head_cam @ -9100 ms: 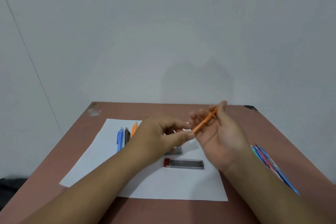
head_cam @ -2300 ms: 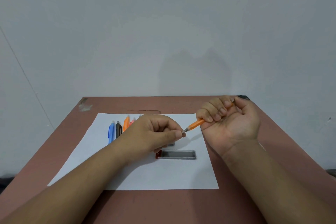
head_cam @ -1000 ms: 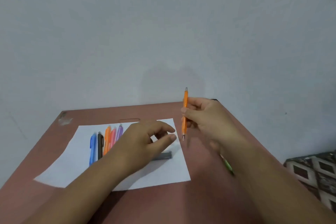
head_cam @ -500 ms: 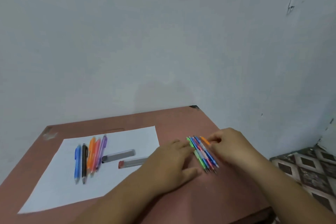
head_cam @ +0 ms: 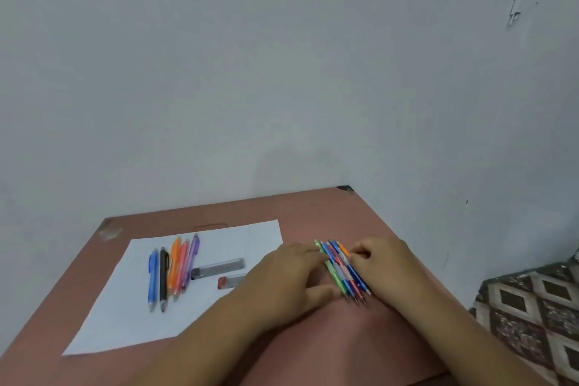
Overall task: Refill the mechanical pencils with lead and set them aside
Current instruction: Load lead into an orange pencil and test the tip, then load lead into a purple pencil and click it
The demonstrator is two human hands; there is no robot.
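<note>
1. The reddish-brown surface stands against a pale wall, and both forearms reach across it from the near edge.
2. A white sheet of paper lies flat on the surface, to the left of both hands.
3. The left hand lies palm down with its fingers fairly straight. Its fingertips rest against the left side of the set-aside pencils and its thumb reaches toward their tips. It grips nothing.
4. The right hand lies on the right side of the same bundle with its fingers curled inward at the orange pencil. Whether it pinches that pencil or only touches it cannot be told.
5. The set-aside pencils lie side by side between the two hands, off the paper, with their tips toward the near edge. Green, blue and red barrels show, and the orange pencil is the farthest right.
6. A row of five pencils, blue, black, orange, pink and purple, lies on the paper well to the left of the left hand.
7. Two lead cases lie on the paper just left of the left hand. The grey case is farther from the near edge, and the red-capped case is partly hidden by the hand.
</note>
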